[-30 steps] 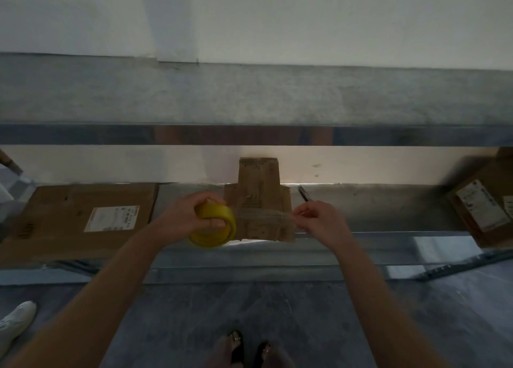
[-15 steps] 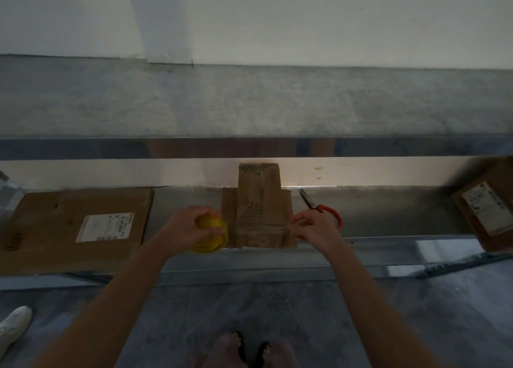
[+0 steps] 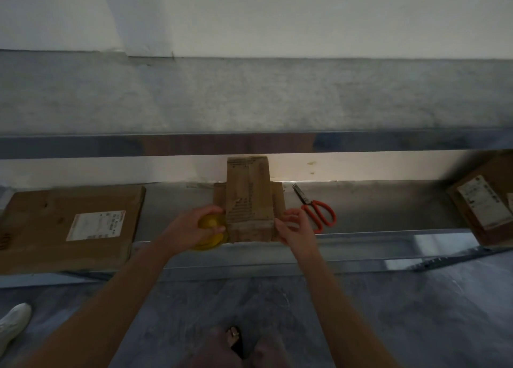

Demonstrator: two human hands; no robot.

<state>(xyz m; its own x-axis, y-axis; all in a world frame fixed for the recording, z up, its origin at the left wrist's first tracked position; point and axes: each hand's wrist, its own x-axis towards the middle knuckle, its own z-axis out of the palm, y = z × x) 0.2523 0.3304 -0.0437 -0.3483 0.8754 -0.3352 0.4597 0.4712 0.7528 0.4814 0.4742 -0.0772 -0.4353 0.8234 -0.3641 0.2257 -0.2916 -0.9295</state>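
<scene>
A small brown cardboard box (image 3: 248, 201) with an upright flap stands on the metal shelf (image 3: 388, 209) in front of me. My left hand (image 3: 194, 223) grips a yellow roll of tape (image 3: 209, 235) against the box's left side. A strip of clear tape runs across the box's front. My right hand (image 3: 295, 228) presses on the box's right front corner with its fingers bent against the cardboard.
Red-handled scissors (image 3: 316, 210) lie on the shelf just right of the box. A flat cardboard box with a white label (image 3: 72, 226) lies at the left, another labelled box (image 3: 488, 201) at the far right. An upper shelf edge (image 3: 249, 142) overhangs. A white shoe (image 3: 12, 328) is at lower left.
My left hand has pushed the tape roll in against the box's left side. My right hand has shifted to the box's right corner, uncovering the scissors.
</scene>
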